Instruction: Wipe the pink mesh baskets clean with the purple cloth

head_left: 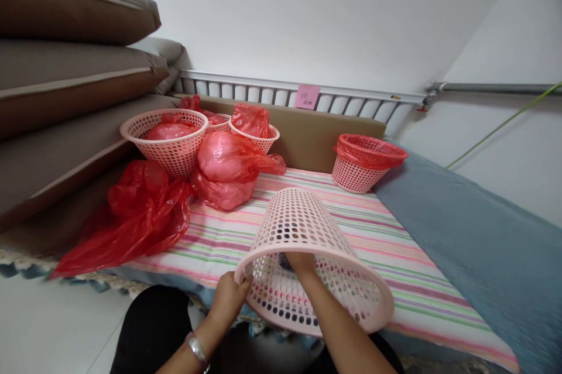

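A pale pink plastic basket (302,222) with a holed wall lies tilted on its side, its wide mouth facing me. My left hand (230,298) grips the rim at the left, thumb over the edge. Through the mouth, my right hand (301,261) reaches inside the basket. A dark, speckled cloth (285,261) shows around that hand, bunched against it. The rim and mesh hide most of the right fingers. Beneath the basket is a striped cloth (211,239).
Pink baskets with red bags, such as the nearest one (169,148), stand at the left. A stuffed red bag (228,169) and a loose red bag (140,210) lie before them. A red-lined basket (360,169) stands back right. Stacked cushions (65,75) rise at the left.
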A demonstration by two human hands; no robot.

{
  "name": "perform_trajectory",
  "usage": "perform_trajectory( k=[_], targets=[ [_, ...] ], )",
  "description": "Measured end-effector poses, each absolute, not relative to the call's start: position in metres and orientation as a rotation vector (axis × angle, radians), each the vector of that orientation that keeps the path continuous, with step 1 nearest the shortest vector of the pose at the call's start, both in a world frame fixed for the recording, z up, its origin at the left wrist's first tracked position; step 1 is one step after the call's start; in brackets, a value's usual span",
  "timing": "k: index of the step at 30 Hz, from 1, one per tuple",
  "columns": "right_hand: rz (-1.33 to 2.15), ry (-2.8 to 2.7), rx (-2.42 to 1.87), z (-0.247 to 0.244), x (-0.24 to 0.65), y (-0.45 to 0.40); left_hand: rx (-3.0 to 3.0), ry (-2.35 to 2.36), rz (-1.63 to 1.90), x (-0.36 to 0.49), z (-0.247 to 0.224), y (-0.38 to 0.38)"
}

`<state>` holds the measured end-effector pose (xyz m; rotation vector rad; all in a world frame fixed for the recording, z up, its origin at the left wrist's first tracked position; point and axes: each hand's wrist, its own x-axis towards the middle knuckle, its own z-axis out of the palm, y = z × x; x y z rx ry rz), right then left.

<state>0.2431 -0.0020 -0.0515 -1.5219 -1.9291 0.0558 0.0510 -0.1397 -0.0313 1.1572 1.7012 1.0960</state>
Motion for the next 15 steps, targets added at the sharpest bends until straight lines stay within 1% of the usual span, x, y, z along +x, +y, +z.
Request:
perform_trajectory(
  k=[5, 10, 13, 15],
  targets=[
    [0.035, -1.984, -1.533, -0.056, 0.244, -0.001, 1.146, 1.506, 1.102, 0.052, -0.047, -0.152],
    [0.034, -1.989, -1.530, -0.049, 0.242, 0.001, 0.983, 1.331, 0.848, 0.070, -0.070, -0.162],
    [0.144, -2.014, -1.696, -0.045, 0.238, -0.015, 0.873, 1.277, 0.884, 0.082, -0.077, -0.159],
    [0.234, -2.028, -1.831, -0.048, 0.236, -0.041, 0.818, 1.249, 0.926, 0.088, -0.078, -0.156]
  ],
)
